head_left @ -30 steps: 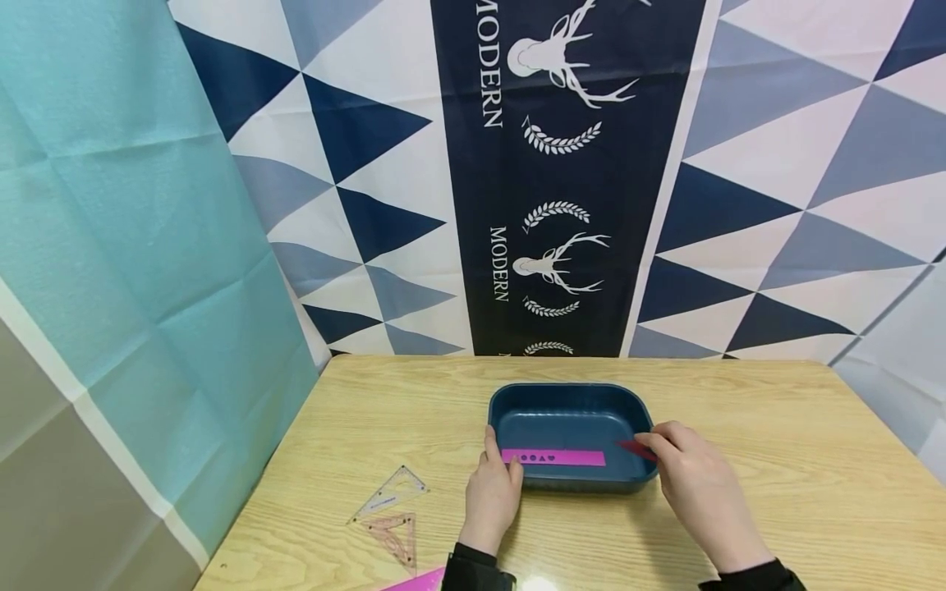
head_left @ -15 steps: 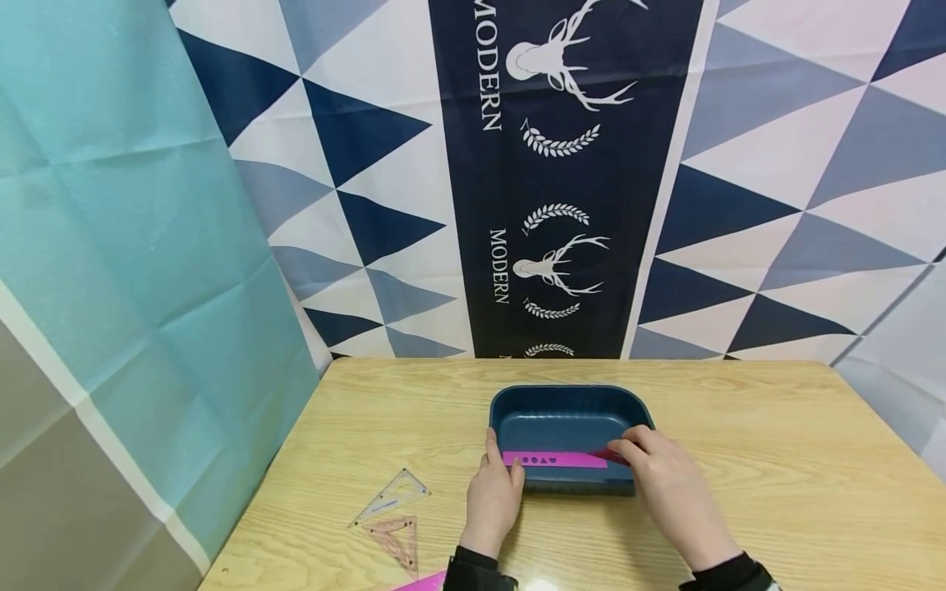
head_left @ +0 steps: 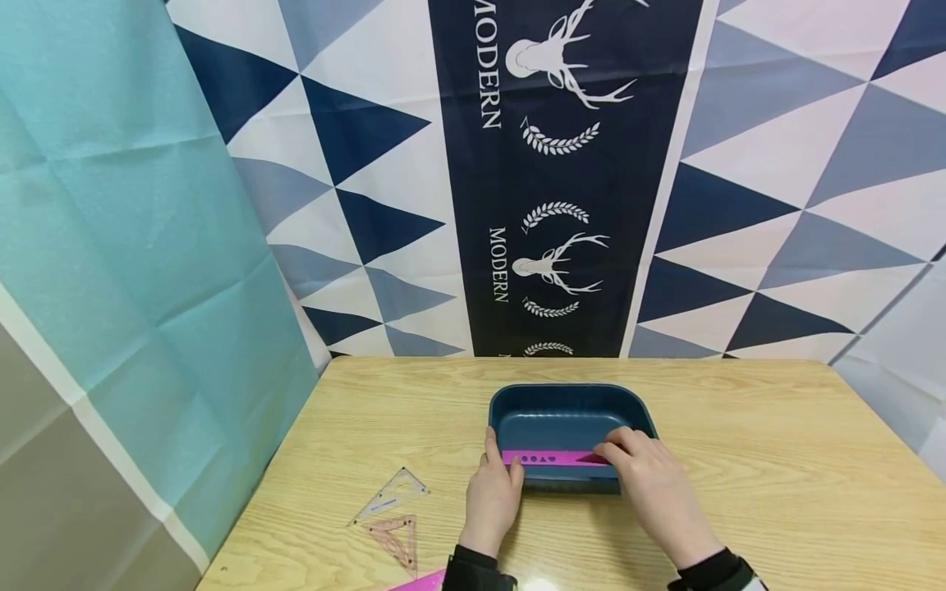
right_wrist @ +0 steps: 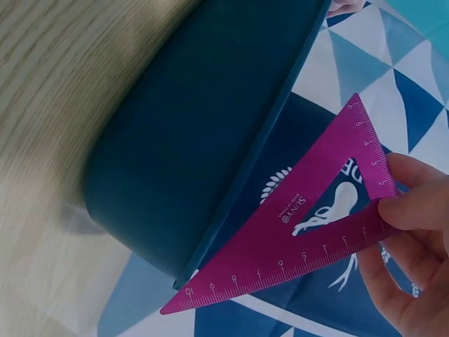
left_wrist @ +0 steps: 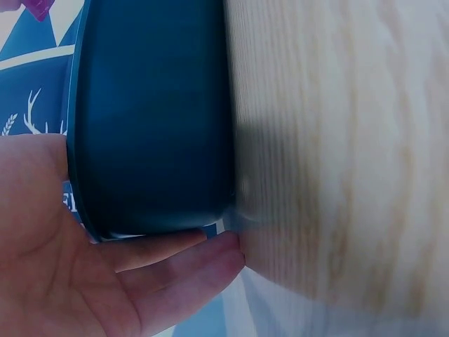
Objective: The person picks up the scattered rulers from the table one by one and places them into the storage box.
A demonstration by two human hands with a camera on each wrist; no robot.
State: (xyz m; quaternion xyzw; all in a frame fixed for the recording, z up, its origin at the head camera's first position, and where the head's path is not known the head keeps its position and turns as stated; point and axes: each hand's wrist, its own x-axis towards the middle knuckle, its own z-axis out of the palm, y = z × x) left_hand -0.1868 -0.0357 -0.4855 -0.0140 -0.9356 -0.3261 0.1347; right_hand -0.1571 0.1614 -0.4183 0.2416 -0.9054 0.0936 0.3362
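A dark blue plastic basin [head_left: 572, 423] sits on the table, with a magenta ruler [head_left: 535, 458] with cut-out shapes lying along its near side. My left hand [head_left: 493, 497] grips the basin's left end, thumb over the rim and fingers against the outer wall in the left wrist view. Between thumb and fingers, my right hand [head_left: 654, 488] pinches one corner of a magenta set square [right_wrist: 242, 263]. The set square is tilted above the basin, and its long tip overlaps the rim in the right wrist view. In the head view it overlaps the ruler's right end.
Left of the basin, a clear set square [head_left: 392, 499] and a pinkish clear set square [head_left: 399, 538] lie on the wooden table [head_left: 769, 460]. A bright pink flat piece [head_left: 423, 583] shows at the bottom edge beside the left sleeve. A patterned cloth hangs behind.
My right hand has moved left with the set square, from the basin's right end to over the ruler's right part. My left hand has stayed on the basin.
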